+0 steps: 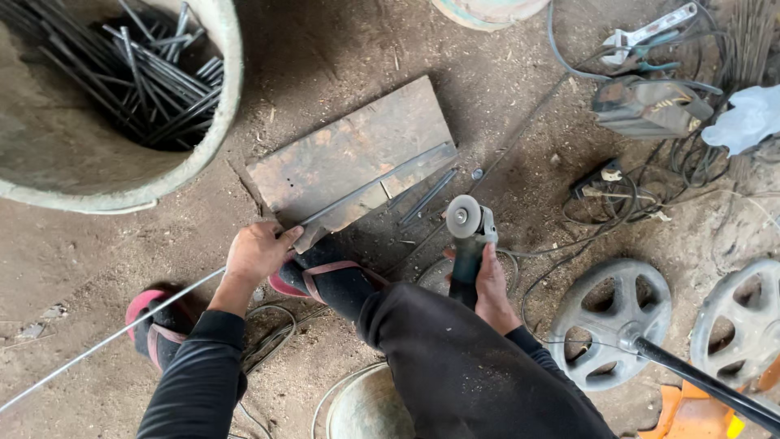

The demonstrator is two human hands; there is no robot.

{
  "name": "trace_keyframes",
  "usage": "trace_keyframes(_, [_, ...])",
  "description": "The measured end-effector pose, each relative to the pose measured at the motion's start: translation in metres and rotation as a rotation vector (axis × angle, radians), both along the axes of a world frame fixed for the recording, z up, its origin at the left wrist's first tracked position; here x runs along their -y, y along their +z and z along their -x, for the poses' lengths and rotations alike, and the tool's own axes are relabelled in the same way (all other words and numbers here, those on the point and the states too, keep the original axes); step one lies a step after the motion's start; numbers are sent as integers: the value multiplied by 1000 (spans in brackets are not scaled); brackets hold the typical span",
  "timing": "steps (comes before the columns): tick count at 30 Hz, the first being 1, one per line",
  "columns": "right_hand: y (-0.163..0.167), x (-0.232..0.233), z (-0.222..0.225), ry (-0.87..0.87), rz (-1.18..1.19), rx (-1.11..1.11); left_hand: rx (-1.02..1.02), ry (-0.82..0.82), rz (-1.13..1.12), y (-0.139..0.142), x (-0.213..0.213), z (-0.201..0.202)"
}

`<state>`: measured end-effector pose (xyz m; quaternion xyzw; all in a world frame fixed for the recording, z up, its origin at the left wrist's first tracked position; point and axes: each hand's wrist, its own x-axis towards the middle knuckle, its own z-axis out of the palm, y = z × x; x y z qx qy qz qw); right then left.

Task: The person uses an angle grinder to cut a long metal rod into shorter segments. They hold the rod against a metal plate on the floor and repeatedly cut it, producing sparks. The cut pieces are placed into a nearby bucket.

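Large pale round concrete tub (213, 122), far left: holds a heap of short dark cut steel rods (154, 77).

Rusty flat rectangular steel plate (349, 154), centre, lying on the dirt floor (73, 252): serves as a bench; its near edge is touching the person's sandalled foot.

Two grey spoked metal wheels (609, 321), near right, joined by a black axle bar (699, 380): lying flat, well apart from the plate.

Long thin grey steel rod (370, 189): runs diagonally from the near left corner of the scene, up across the plate's near edge, to its right side.

Dark boxy welding unit (650, 106), far right: tangled black cables (617, 207) spread around it, a white cloth (747, 118) just beside it to the right.

Dark green handheld angle grinder (469, 236), centre right: disc facing up, raised just right of the plate, not touching the rod.

Two loose short dark rod offcuts (429, 195): on the floor between plate and grinder.

Left hand (258, 250): fingers curled down, pinning the long rod against the plate's near corner, beside the pink-strapped sandal (321, 276).

Right hand (490, 280): fingers wrapped fully round the grinder's body, near the knee in black trousers.
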<state>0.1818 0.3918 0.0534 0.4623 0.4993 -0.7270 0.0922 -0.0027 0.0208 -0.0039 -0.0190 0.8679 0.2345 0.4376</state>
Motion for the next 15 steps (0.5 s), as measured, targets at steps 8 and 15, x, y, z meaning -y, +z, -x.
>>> trace_keyframes(8, [-23, -12, -6, 3, 9, -18, 185, 39, 91, -8, -8, 11])
trace_keyframes(15, [-29, -13, -11, 5, 13, 18, 86, 53, 104, -14, -10, 8])
